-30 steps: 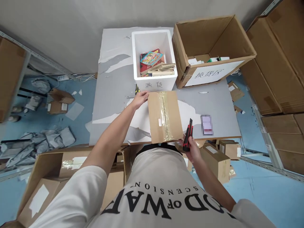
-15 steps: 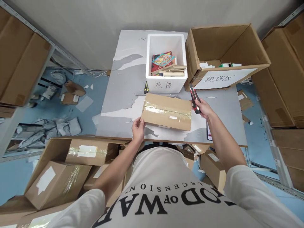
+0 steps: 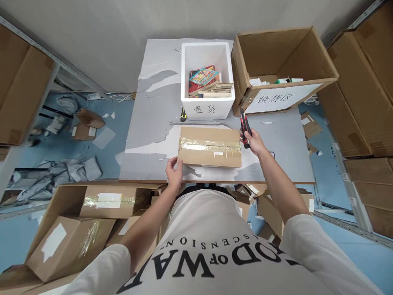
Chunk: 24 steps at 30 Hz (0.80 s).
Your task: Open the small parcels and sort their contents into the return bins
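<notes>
A taped cardboard box (image 3: 211, 135) lies on the table in front of me, clear tape running along its middle. My left hand (image 3: 174, 172) is closed at its near left corner, thumb against the edge, with some fingers hidden. Beside the box's right end, my right hand (image 3: 255, 142) grips a red and black utility knife (image 3: 245, 127). The blade points away from me, towards the back of the table.
Behind the box stand a white foam box (image 3: 208, 109) with books and a large open carton (image 3: 242, 69) with a handwritten label. A yellow and black cutter (image 3: 183, 114) lies by the foam box. A phone (image 3: 272, 155) is partly hidden by my right arm. Parcels (image 3: 110, 200) crowd the lower left.
The cardboard box has been straightened and lies more squarely to the table edge. Both hands moved with it, and the view shifted slightly. The knife stays in my right hand.
</notes>
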Each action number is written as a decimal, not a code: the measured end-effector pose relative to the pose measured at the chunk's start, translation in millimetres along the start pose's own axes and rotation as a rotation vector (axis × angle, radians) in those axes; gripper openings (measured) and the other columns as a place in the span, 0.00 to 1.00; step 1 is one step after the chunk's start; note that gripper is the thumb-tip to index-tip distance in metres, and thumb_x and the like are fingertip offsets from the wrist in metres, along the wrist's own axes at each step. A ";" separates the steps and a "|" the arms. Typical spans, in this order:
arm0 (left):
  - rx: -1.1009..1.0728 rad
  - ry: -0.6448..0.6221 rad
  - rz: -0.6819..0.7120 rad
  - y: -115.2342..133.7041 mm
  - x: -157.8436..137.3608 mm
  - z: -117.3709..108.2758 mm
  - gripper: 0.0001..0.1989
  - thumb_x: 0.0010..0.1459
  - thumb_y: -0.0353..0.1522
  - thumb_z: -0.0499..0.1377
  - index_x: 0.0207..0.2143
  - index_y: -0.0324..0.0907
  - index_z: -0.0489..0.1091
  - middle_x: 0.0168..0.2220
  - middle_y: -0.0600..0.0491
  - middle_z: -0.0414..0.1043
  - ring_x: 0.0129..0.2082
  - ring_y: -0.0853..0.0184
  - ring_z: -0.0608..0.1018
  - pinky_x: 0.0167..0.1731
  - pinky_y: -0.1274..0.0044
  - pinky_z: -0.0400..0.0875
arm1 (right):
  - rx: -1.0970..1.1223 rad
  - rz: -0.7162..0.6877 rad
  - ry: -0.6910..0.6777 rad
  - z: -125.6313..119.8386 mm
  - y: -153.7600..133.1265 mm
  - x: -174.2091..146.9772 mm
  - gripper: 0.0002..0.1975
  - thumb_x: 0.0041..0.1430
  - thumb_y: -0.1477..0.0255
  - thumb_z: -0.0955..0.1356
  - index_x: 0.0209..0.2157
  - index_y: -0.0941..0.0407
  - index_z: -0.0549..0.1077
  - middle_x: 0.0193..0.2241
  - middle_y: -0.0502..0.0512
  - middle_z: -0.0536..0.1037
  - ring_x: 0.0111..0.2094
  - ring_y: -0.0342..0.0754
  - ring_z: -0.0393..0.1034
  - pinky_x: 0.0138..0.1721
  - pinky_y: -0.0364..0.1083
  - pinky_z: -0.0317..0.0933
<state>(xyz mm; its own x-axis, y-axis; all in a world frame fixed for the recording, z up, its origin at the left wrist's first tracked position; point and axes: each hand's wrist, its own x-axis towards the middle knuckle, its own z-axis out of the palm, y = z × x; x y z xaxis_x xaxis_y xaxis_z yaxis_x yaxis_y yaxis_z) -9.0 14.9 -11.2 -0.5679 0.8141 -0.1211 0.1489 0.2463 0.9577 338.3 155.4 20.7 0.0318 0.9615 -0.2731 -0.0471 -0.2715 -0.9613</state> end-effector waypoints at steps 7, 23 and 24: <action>0.820 -0.407 0.676 51.7 9.4 15.4 0.44 0.47 0.52 0.61 0.62 0.38 0.57 0.67 0.35 0.44 0.67 0.44 0.44 0.62 0.51 0.38 | -0.300 0.095 0.024 -39.8 11.4 -86.1 0.36 0.53 0.51 0.68 0.59 0.53 0.58 0.35 0.54 0.76 0.18 0.40 0.67 0.17 0.41 0.62; 1.298 -0.544 0.577 59.6 0.7 36.5 0.59 0.42 0.66 0.49 0.67 0.41 0.44 0.69 0.38 0.35 0.67 0.39 0.38 0.53 0.52 0.54 | -0.232 0.259 -0.220 -56.3 14.8 -126.2 0.40 0.56 0.56 0.68 0.66 0.47 0.49 0.27 0.46 0.69 0.16 0.37 0.60 0.16 0.39 0.56; 1.307 -0.547 0.571 59.5 0.9 36.7 0.59 0.42 0.67 0.49 0.67 0.41 0.43 0.69 0.39 0.34 0.67 0.39 0.38 0.53 0.52 0.54 | -0.247 0.268 -0.234 -59.2 13.3 -126.9 0.40 0.56 0.56 0.68 0.66 0.47 0.50 0.26 0.46 0.69 0.16 0.37 0.60 0.16 0.39 0.56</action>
<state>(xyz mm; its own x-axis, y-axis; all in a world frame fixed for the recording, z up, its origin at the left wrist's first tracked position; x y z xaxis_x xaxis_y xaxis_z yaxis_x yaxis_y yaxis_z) 29.1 49.6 36.1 0.1267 0.9743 -0.1864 0.9916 -0.1194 0.0500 392.8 27.1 40.3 -0.1779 0.8315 -0.5263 0.2185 -0.4881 -0.8450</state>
